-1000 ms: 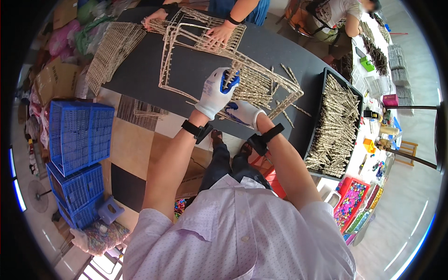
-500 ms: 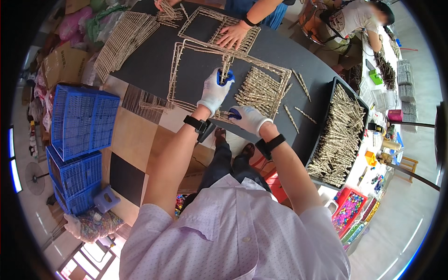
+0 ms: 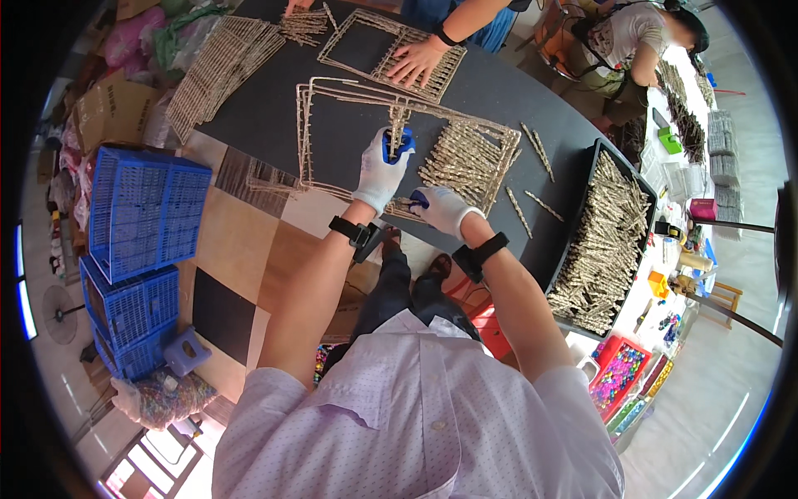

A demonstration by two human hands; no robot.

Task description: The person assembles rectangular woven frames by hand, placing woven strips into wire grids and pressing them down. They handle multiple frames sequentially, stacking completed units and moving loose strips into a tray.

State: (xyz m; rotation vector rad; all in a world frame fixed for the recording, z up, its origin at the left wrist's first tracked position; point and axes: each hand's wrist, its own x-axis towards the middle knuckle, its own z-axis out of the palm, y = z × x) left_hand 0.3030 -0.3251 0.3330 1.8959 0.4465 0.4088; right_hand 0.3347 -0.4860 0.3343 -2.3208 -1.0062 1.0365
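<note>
Brown, twig-textured bars form an open rectangle (image 3: 453, 111) lying just above the centre of the view; its doubled outline suggests more than one layer, though I cannot tell for certain. The left hand (image 3: 385, 166), in a white glove with a blue palm, has its fingers closed around a few short sticks (image 3: 397, 121), whose far ends reach the rectangle's upper bar. The right hand (image 3: 446, 211), gloved alike, is curled at the lower bar; whether it pinches that bar is hidden. Good handling here would mean steadying the lower bar, keeping the held sticks square to the upper one, and gripping lightly so that neither twists. A thick row of sticks (image 3: 465, 158) fills the rectangle's right part; keeping sleeves and wrists off it seems wise. Right of centre, loose sticks (image 3: 539, 151) lie on the dark table (image 3: 258, 108), near a black tray (image 3: 571, 223) heaped with more. At upper centre, a co-worker's hand (image 3: 416, 62) rests spread on a lattice panel (image 3: 442, 76).
</note>
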